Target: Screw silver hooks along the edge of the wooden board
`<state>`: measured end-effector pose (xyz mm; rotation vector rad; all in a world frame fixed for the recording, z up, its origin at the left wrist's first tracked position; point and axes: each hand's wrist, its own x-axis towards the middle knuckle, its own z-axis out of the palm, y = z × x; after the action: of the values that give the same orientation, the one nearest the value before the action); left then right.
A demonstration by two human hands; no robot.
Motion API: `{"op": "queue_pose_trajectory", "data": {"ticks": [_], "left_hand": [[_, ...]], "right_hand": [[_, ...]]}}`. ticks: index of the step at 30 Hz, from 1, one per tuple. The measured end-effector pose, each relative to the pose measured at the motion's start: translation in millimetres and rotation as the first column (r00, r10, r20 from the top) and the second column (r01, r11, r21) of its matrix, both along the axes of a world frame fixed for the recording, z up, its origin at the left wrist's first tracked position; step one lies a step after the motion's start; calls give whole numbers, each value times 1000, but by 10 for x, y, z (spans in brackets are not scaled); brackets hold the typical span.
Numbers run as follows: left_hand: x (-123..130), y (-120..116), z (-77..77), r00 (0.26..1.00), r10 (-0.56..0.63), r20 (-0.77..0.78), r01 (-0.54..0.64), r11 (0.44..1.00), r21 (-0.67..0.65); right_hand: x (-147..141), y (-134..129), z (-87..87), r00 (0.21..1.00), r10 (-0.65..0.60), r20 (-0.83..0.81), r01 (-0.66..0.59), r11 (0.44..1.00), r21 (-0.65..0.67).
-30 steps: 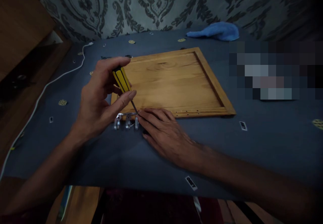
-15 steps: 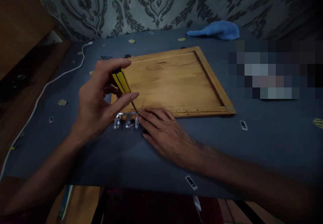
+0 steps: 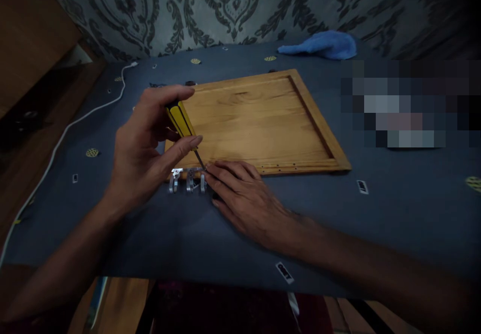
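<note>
A framed wooden panel [image 3: 248, 118] lies on the dark blue cloth. Along its near edge, at the left, sits a metal bracket [image 3: 176, 173] with several curved silver parts hanging over the edge. My left hand [image 3: 146, 143] holds a yellow and black screwdriver [image 3: 181, 119], thumb on one side of the handle and fingers on the other. The tilted shaft's tip meets the bracket's right end. My right hand [image 3: 240, 191] lies over the panel's near edge, its fingertips beside the tip; what lies beneath those fingers is hidden. Small dark holes show in the edge right of it.
A blue rag [image 3: 326, 44] lies at the back right by the patterned wall. Down the left side runs a white cable [image 3: 95, 109]. Small dark objects sit behind the panel. The right side is pixelated.
My left thumb and the screwdriver handle have shifted slightly to the left. My right hand and the panel stay in place.
</note>
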<state>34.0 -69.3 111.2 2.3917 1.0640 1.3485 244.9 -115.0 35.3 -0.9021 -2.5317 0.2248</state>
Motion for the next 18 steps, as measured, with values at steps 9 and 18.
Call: {"op": "queue_pose_trajectory", "data": {"ticks": [9, 18], "left_hand": [[0, -21, 21, 997, -61, 54, 68, 989, -134], [11, -15, 44, 995, -77, 59, 82, 991, -102]], "right_hand": [[-3, -3, 1, 1000, -5, 2, 5, 1000, 10], [-5, 4, -28, 1000, 6, -28, -4, 999, 53]]}}
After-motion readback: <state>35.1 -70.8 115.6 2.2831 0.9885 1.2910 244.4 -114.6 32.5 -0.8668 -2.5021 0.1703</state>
